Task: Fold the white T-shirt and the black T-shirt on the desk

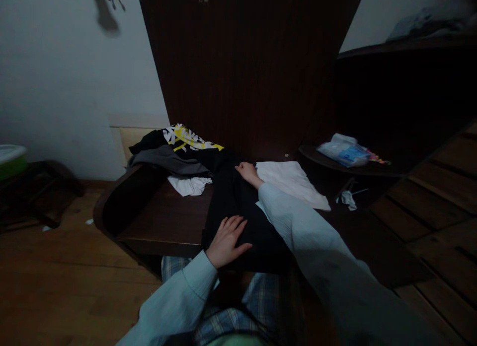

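A black garment (248, 227) is spread lengthwise over the dark wooden bench, its near end at the front edge by my lap. On that near part rests my left hand (227, 241), palm down, fingers stretched out and thumb apart. Farther back, my right hand (248, 172) is closed at the garment's far right side, fingers curled on the black cloth; its fingertips are partly hidden. A folded white cloth (292, 182) lies just to the right of that hand. I cannot tell exactly what kind of garment the black one is.
Piled clothes, including a black piece with a yellow and white print (192, 140), a grey cloth (160, 160) and a white cloth (190, 185), lie at the back left. The bench (160, 222) has a curved left side. A plastic packet (345, 150) sits on the right shelf.
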Demonstrator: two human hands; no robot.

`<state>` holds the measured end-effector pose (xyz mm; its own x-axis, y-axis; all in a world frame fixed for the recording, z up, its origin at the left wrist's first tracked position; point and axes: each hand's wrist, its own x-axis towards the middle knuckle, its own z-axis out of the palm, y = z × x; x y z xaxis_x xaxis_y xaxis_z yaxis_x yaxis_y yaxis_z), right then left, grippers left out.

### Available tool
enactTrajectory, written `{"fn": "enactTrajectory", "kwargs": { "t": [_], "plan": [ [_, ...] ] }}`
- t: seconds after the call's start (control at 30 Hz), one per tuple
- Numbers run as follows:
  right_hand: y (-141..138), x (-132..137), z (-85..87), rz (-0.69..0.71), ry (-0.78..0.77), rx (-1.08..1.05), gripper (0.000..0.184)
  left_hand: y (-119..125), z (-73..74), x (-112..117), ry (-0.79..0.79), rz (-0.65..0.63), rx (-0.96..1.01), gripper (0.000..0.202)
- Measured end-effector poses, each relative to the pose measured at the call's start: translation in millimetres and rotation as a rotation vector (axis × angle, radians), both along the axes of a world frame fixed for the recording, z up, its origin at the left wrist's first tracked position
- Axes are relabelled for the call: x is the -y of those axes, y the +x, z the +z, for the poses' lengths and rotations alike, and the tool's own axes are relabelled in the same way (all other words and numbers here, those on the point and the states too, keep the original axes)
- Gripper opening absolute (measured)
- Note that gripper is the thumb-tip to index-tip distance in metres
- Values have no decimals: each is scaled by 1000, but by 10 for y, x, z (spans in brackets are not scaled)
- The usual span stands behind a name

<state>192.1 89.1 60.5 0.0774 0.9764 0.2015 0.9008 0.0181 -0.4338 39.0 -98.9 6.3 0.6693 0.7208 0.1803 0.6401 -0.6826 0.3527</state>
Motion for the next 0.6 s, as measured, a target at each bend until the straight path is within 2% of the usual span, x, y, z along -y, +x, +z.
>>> {"fn": "enactTrajectory", "kwargs": {
  "t": [0.23,0.37,0.47,0.6],
  "plan": [
    [-47,110,47,-30,59,21,23,-19,-24,3,6,53,139,61],
    [-84,180,10,-14,109,25,23,-20,-38,19,6,75,199,58],
    [-104,181,-69,-18,108,-31,22,-25,-41,32,29,70,178,55],
    [-109,190,-167,4,49,-210,33,-25,-36,42,60,-24,65,55]
  ]
}}
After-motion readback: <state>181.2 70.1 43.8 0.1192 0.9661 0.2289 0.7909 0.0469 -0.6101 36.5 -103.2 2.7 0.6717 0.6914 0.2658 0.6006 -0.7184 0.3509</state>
